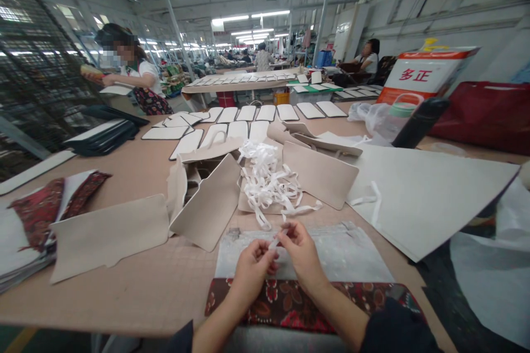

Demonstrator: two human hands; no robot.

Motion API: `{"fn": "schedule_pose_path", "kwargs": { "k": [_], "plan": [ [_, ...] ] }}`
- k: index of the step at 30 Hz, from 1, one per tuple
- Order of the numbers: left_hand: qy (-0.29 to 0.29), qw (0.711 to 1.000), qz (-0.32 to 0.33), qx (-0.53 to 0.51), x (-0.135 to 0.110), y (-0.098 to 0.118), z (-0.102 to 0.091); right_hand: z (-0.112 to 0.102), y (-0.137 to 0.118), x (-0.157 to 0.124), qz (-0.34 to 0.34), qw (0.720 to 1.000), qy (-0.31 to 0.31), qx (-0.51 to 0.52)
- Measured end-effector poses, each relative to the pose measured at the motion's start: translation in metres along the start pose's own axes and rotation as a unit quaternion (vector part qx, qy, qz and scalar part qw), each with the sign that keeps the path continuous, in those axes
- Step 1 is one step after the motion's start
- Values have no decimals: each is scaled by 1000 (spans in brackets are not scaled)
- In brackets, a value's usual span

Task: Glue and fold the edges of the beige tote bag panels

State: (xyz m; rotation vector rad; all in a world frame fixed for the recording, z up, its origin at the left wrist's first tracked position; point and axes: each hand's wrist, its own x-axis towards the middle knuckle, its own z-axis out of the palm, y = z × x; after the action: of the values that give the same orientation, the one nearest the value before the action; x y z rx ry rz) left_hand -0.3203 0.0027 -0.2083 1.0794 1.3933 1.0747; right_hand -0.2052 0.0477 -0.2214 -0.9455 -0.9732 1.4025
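Observation:
Close together at the front of the table, my left hand (253,266) and my right hand (301,251) pinch a short white strip (274,242) between their fingertips. Beneath them lies a dark red floral fabric piece (285,303) with a pale greyish-white sheet (351,251) along its far side. Just beyond my fingers a tangled heap of white tape (271,185) rests on beige panels. A folded beige piece (211,198) stands partly open to the left of the heap, and another beige panel (318,171) leans to its right.
Rows of white panels with dark edges (265,113) cover the far side. A large pale sheet (422,193), a dark bottle (420,121) and a labelled can (418,74) are at right. More floral fabric (39,212) lies left. A co-worker (136,71) stands at far left.

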Motion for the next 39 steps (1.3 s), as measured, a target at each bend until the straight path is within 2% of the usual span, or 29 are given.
{"fn": "schedule_pose_path", "kwargs": {
  "k": [4,7,11,13,16,20,23,26,29,32,39],
  "plan": [
    [-7,995,-52,-89,5,-5,-1,0,-7,0,72,989,-1,131],
    [-23,992,-85,-91,2,-9,-10,-15,-17,13,123,964,20,233],
    [-12,991,-118,-54,-1,-14,-36,-58,-33,35,63,967,91,227],
    [0,989,-140,-43,-2,-15,-55,-83,-36,41,30,973,121,193],
    [21,986,-157,-49,-3,-14,-83,-113,-31,42,15,979,150,140],
    [62,987,-143,-28,-2,-15,-105,-134,-13,32,33,984,163,63],
    [94,988,-117,37,4,-20,-108,-146,-1,25,16,983,162,-85],
    [129,977,-88,147,11,-27,-106,-159,7,25,1,958,136,-254],
    [154,948,-14,279,16,-31,-105,-173,12,27,-5,927,109,-358],
    [151,926,18,347,20,-33,-105,-181,14,30,-24,897,92,-432],
    [133,912,-9,389,27,-33,-106,-181,18,33,-69,861,86,-496]
  ]
}}
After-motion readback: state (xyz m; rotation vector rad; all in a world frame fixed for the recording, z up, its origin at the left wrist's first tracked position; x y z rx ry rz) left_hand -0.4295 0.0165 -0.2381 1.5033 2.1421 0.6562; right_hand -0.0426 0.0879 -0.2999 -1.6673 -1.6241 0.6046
